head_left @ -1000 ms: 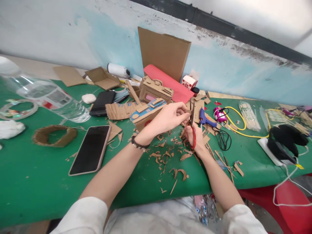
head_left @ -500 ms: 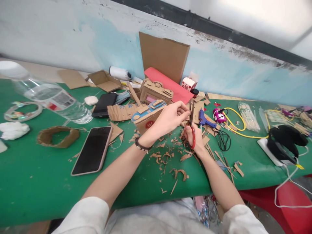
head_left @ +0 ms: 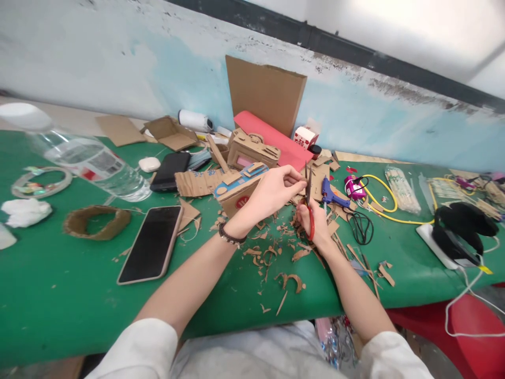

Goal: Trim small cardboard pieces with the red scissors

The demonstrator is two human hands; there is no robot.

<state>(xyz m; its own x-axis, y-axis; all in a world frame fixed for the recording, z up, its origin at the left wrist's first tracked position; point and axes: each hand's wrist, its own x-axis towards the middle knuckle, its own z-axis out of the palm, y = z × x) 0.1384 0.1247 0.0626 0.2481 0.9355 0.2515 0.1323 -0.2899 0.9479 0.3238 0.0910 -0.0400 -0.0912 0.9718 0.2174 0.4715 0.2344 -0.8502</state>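
Observation:
Red-handled scissors [head_left: 311,223] are in my right hand [head_left: 315,223], their dark blades pointing up and away from me, slightly parted. My left hand [head_left: 278,189] is closed in a pinch just left of the blades; whatever is between its fingertips is too small to make out. Under and behind my left hand is a cardboard piece with blue trim and a red mark [head_left: 235,196]. Cardboard scraps [head_left: 270,256] lie scattered below both hands. A blue glue gun [head_left: 333,195] rests right of the scissors.
On the left are a water bottle [head_left: 94,163], a phone [head_left: 152,245] and a cardboard ring [head_left: 97,222]. A cardboard camera shape [head_left: 252,150] and red sheet [head_left: 272,138] stand behind. Yellow cable [head_left: 394,202], a power strip [head_left: 434,245] and black headphones [head_left: 457,231] are on the right.
The scissor blades look slightly further apart at their tips. Both hands stay in nearly the same place; the view has shifted a little.

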